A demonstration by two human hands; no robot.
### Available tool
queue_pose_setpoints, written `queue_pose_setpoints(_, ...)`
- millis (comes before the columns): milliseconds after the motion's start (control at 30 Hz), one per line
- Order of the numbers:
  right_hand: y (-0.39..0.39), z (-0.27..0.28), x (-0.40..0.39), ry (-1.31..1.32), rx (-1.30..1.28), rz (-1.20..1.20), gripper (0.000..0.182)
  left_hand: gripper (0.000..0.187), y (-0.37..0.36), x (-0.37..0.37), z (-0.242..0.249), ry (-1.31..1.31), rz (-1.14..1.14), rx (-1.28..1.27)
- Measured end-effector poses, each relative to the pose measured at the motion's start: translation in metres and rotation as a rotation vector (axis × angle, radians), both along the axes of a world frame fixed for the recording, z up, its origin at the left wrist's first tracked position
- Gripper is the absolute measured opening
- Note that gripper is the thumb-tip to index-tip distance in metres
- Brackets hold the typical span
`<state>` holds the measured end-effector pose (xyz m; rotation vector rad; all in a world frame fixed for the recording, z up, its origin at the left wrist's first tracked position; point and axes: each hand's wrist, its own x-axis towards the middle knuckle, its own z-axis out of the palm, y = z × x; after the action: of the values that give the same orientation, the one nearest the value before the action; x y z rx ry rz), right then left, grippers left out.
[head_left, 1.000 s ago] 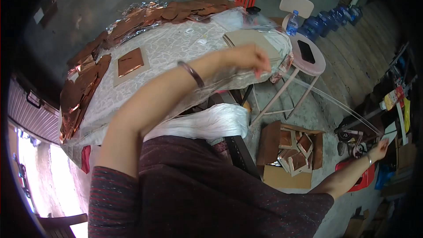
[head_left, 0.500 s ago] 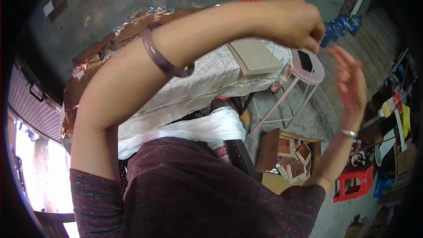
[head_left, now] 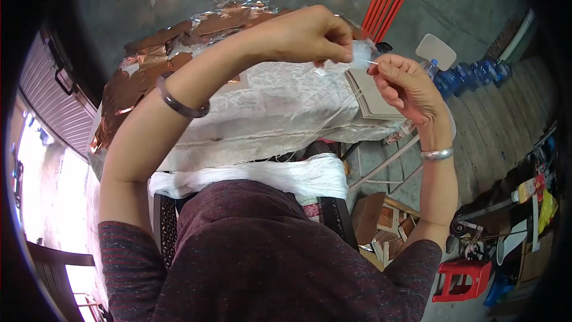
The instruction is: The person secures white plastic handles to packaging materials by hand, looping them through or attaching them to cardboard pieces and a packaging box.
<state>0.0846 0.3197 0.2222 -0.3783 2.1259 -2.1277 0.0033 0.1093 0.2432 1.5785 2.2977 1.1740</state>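
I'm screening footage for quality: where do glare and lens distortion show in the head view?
Head view: the opening at far left is blown out to white; small glints on the coppery foil; fisheye bending, with black corners.

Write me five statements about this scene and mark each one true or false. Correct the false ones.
1. The left hand and right hand are clasped together. False: they are apart, with a thin white thread between them.
2. The bundle of white strands lies across the person's lap. True.
3. The low plastic stool is blue. False: it is red.
4. The silver bangle is on the right wrist. True.
5. Both hands rest on the tablecloth. False: they are raised.
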Motion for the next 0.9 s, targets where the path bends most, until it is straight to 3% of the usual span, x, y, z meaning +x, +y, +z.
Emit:
queue_pose_setpoints(133,0.005,-0.004,-0.011,-0.054,0.095,0.097,0.03,0.017,-0.019,-0.004,-0.002,-0.006,0.069,-0.066)
queue_pose_setpoints(233,-0.01,-0.003,-0.014,0.017,0.158,-0.042,0.034,0.018,-0.014,-0.004,-0.008,0.055,-0.004,-0.105)
queue_pose_setpoints(333,-0.013,-0.008,-0.026,-0.029,0.099,0.162,0.037,0.017,-0.002,-0.001,-0.013,0.395,-0.036,0.004)
queue_pose_setpoints(500,-0.033,-0.019,-0.028,-0.107,-0.061,0.154,0.029,0.014,0.003,-0.003,-0.018,0.36,0.007,0.134)
queue_pose_setpoints(600,-0.031,-0.017,-0.027,-0.045,-0.095,0.139,0.025,0.014,-0.002,0.0,-0.015,0.032,0.055,0.21)
queue_pose_setpoints(700,-0.015,-0.013,-0.032,0.055,-0.137,0.113,0.022,0.017,-0.007,-0.004,-0.02,-0.123,0.058,0.284)
queue_pose_setpoints(900,0.034,0.033,-0.033,0.26,-0.424,-0.016,0.023,0.021,-0.023,-0.012,-0.073,-0.332,0.021,0.126)
